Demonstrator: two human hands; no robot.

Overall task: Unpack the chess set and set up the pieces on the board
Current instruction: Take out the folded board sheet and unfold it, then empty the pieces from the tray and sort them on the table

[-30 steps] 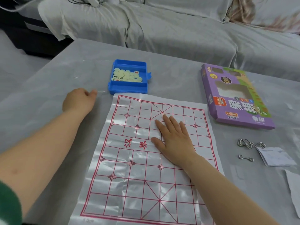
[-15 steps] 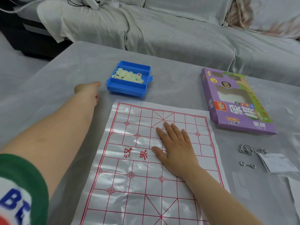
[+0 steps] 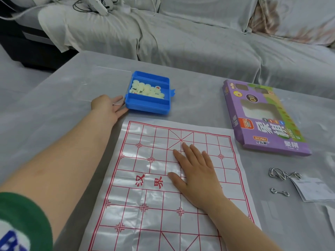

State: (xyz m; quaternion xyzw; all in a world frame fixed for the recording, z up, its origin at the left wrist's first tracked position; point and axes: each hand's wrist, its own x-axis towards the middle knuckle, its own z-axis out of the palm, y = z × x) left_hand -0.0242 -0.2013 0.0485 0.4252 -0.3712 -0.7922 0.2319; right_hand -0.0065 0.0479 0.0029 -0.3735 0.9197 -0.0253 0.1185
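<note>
The right hand [image 3: 195, 176] lies flat, palm down, on the board [image 3: 145, 223]. Its fingers are straight and slightly spread, pointing away and a little leftward, and they hold nothing.

The board is a thin, glossy plastic sheet, white with a red grid, creased along fold lines. Its long axis runs from the person outward, leaning slightly right. Two red characters [image 3: 148, 182] sit just left of this hand's thumb.

The left hand [image 3: 108, 107], reaching out from a green sleeve [image 3: 23, 214], is beyond the board's far-left corner. Its fingers are stretched nearly straight, with their tips against the left wall of the blue tray [image 3: 148, 106]. A thin clear edge crosses between thumb and fingers; whether the hand pinches it cannot be told. A faint clear plastic lid [image 3: 108, 78] lies just beyond this hand.

The tray is rigid moulded plastic with rounded corners, split crosswise into strips. The chess pieces [image 3: 145, 89], small cream discs, are heaped in the middle strip, and a few show red or dark marks.

Beyond and right of the right hand lies a flat purple cardboard box [image 3: 262, 124] with cut-out windows, its long axis running outward. Directly right of that hand are bent metal wire puzzles [image 3: 284, 173] touching a paper slip [image 3: 315, 189].
</note>
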